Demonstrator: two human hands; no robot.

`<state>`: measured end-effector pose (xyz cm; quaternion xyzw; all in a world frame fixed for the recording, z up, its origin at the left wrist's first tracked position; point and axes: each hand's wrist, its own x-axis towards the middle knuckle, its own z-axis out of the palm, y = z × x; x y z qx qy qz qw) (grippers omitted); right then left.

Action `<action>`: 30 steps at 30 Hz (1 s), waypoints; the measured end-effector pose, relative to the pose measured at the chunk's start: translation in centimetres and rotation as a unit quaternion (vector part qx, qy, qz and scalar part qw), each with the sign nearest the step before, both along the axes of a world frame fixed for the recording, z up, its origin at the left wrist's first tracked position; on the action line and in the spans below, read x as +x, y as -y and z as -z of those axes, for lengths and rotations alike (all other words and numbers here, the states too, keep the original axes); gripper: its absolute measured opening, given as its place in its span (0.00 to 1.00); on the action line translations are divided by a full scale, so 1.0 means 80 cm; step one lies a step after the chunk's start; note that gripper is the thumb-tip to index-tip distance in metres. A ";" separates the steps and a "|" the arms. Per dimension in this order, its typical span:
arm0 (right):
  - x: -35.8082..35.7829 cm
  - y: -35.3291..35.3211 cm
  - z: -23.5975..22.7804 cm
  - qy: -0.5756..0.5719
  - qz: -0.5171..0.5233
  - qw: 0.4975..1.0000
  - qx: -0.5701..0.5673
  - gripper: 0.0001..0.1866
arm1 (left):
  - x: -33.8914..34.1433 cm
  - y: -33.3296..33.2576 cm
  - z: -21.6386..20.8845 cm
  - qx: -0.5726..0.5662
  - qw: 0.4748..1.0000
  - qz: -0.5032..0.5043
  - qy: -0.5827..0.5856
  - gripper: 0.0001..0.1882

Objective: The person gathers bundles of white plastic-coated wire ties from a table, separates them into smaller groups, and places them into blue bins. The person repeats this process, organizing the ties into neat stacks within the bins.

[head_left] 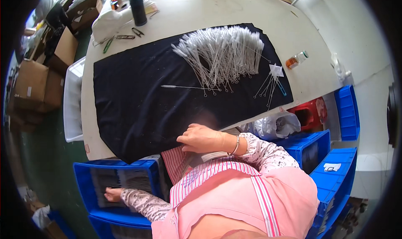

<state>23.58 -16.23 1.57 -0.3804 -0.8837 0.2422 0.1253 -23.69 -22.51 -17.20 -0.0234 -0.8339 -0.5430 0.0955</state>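
Observation:
My left hand [113,194] reaches into a blue plastic bin [86,188] at the lower left, its fingers curled at the thin grey items inside; what they grip is too small to make out. Over the near edge of the black cloth [134,109], my right hand [201,139] is held with bent fingers, and I cannot see anything in them. A large pile of white-bristled wire brushes with looped ends [226,50] lies on the cloth's far part. One single thin brush [184,87] lies apart, to the left of the loops.
A white tag with several looped wires [275,70] lies at the cloth's right edge, near a small glass bottle [297,59]. Snips [109,44] and a dark cylinder [137,8] are at the far left. Blue bins [333,172] stand at right, cardboard boxes [31,82] at left.

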 end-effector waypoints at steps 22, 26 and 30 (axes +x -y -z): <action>0.137 -0.116 0.054 0.038 0.405 0.852 0.330 0.07 | 0.489 -0.246 -0.232 -0.048 0.472 0.585 0.658 0.43; 0.166 -0.138 0.044 0.055 0.489 0.818 0.296 0.09 | 0.544 -0.304 -0.223 -0.101 0.490 0.573 0.649 0.50; 0.188 -0.151 0.033 0.074 0.590 0.757 0.270 0.20 | 0.592 -0.329 -0.226 -0.148 0.539 0.584 0.588 0.52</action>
